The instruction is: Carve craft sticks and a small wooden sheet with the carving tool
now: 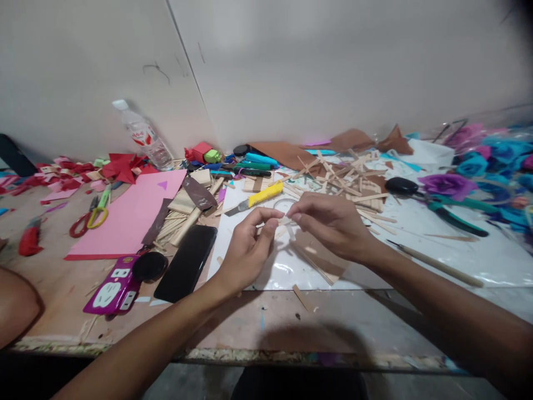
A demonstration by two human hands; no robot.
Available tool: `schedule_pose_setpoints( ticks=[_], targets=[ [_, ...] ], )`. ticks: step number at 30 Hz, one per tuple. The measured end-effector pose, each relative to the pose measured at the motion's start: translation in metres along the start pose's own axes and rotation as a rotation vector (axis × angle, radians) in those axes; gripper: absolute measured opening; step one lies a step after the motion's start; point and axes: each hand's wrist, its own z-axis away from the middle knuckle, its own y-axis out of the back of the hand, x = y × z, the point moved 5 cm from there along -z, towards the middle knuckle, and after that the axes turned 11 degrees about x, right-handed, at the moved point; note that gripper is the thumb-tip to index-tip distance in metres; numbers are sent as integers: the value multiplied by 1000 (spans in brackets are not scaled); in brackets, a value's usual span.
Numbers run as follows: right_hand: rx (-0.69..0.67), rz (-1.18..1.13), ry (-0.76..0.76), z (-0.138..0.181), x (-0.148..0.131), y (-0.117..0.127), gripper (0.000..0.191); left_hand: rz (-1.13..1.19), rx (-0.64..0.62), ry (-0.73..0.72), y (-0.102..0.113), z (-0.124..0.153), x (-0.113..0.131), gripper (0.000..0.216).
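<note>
My left hand (252,247) is closed, with thumb and index finger pinched together. Opposite it, my right hand (333,225) pinches in the same way, and the fingertips of both nearly meet. Between them is a thin whitish strip (287,218), small and partly hidden by the fingers. Just behind the hands lies a yellow utility knife (265,195), its blade pointing left. A clear ring-shaped item shows partly behind the fingertips. Under the hands, flat wooden pieces (318,261) rest on a white sheet (270,278).
To the left lie a black phone (186,264), a purple case (113,286), scissors (99,216) and pink paper (133,208). A bottle (145,136) leans on the wall. Wooden sticks (345,175) are heaped behind; pliers (453,216) and a slender tool (437,264) lie right.
</note>
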Motion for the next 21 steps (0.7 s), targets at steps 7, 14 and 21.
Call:
schedule_pose_setpoints(
  ticks=[7,14,21],
  targets=[
    [-13,3,-10,0,0,0,13,-72,6,-50,1,-1,3,30],
    [3,5,28,1,-2,-1,13,-56,11,-40,-1,-2,8,29],
    [4,-8,15,1,-3,-1,12,-55,10,-44,-1,-1,8,31]
  ],
)
